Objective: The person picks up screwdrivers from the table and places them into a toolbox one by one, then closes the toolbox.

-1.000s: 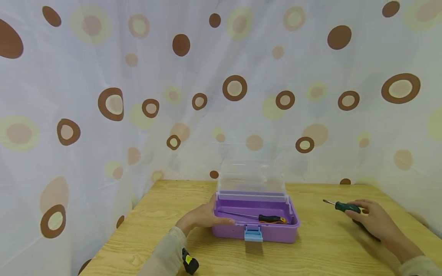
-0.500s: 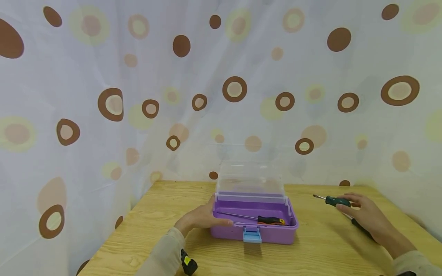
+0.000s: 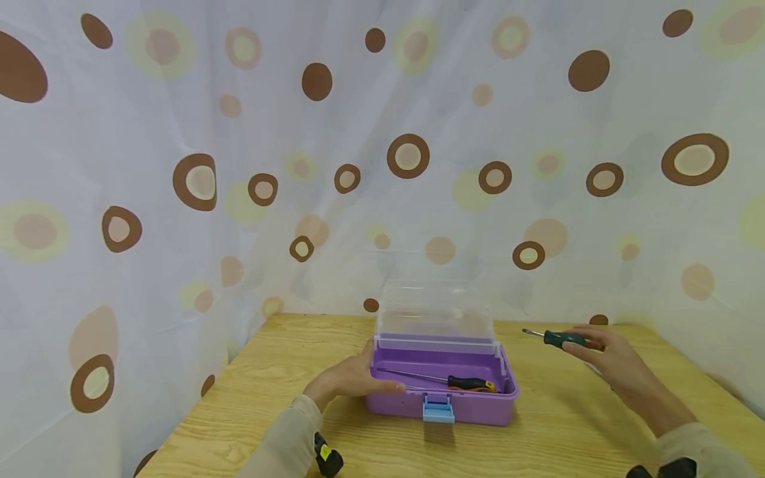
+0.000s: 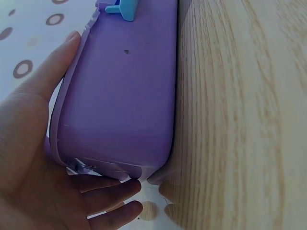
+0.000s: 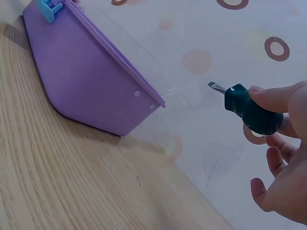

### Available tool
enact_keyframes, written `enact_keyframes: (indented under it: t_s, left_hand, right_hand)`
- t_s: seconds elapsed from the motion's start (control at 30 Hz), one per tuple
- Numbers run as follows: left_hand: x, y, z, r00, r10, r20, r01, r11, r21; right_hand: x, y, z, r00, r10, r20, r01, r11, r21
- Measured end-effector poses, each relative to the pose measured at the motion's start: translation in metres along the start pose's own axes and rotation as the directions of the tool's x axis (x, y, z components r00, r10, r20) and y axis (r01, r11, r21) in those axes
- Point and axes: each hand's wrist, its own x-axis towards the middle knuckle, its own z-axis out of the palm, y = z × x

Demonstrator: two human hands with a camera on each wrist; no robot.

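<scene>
Place: curtained indoor corner, set out as a small work spot; whether in a home, workshop or studio cannot be told.
Curtain: white, thin, creased; brown, peach and pale-yellow dots and rings; hangs behind the surface and along both its sides.
Surface: pale, wood-grained.
Tool signs: one purple box, clear lid raised, black-handled screwdriver inside; one green screwdriver, to the right of the box.
</scene>
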Motion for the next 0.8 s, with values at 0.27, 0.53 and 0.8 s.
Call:
enact_keyframes:
  t_s: [0.27,0.53,0.8]
  left_hand:
    - [0.001,-0.001,0.0,1.0,0.005,0.004,-0.005,1.0,-0.001]
    - [0.002,0.0,0.0,1.0,0.02,0.0,-0.02,1.0,-0.004]
    - [0.0,0.001,0.0,1.0,0.012,0.004,-0.012,1.0,-0.002]
  right_hand:
    - [0.011,-0.006,0.017,0.999,-0.042,0.026,0.039,0.994,0.101]
    - [0.018,-0.018,0.031,0.99,-0.117,0.084,0.099,0.976,0.193]
    - [0.024,-0.024,0.047,0.984,-0.135,0.117,0.106,0.968,0.226]
